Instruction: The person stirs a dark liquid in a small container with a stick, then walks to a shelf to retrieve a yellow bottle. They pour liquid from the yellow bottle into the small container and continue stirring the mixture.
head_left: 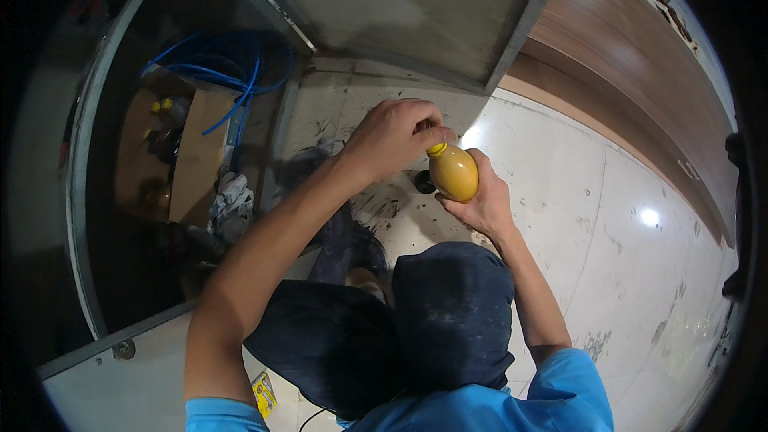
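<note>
A rounded plastic bottle (454,176) filled with yellow liquid is tilted in front of me above the floor. My right hand (490,200) wraps round its body from the right. At its top, the fingers of my left hand (398,136) are pinched together on the yellow cap (436,149), which they partly cover. Just behind the bottle, a small round black object (425,182) is on the floor; I cannot make out what it is.
To the left, an open metal-framed cabinet holds a cardboard box (200,156) with several bottles, a coiled blue hose (232,72) and a crumpled rag (232,204). A wooden-faced counter (632,64) runs along the right. Dark smears mark the tiled floor (552,184). A small yellow packet (263,394) lies near my left leg.
</note>
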`<control>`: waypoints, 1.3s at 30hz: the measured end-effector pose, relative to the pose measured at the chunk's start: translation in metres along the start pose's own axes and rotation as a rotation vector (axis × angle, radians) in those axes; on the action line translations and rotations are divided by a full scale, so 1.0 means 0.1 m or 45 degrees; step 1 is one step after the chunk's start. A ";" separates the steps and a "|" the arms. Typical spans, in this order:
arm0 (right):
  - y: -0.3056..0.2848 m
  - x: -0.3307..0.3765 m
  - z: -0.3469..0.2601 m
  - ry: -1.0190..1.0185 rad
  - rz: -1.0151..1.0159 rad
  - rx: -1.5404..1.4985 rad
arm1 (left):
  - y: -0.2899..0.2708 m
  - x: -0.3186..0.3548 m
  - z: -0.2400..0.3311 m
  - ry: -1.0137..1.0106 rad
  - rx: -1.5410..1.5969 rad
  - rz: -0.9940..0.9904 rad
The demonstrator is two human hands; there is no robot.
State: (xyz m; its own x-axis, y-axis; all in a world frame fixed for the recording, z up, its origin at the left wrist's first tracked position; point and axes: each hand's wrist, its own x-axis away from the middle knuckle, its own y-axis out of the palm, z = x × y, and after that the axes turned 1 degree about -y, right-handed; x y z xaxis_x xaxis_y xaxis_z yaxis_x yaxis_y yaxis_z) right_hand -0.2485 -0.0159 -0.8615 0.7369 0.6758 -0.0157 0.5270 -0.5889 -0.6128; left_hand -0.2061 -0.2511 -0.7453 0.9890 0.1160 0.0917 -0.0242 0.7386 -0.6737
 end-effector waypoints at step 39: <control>-0.06 -0.99 -0.74 -0.362 -0.139 -0.377 | -1.02 0.24 0.45 0.057 -0.503 0.200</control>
State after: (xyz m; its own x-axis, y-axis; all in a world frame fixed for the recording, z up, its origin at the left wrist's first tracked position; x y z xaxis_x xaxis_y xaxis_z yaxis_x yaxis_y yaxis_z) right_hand -0.2928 -0.1121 -0.7976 0.5457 0.8123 -0.2061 0.7248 -0.5809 -0.3705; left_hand -0.1869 -0.2942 -0.6412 0.9833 0.1716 -0.0606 -0.1261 0.4022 -0.9068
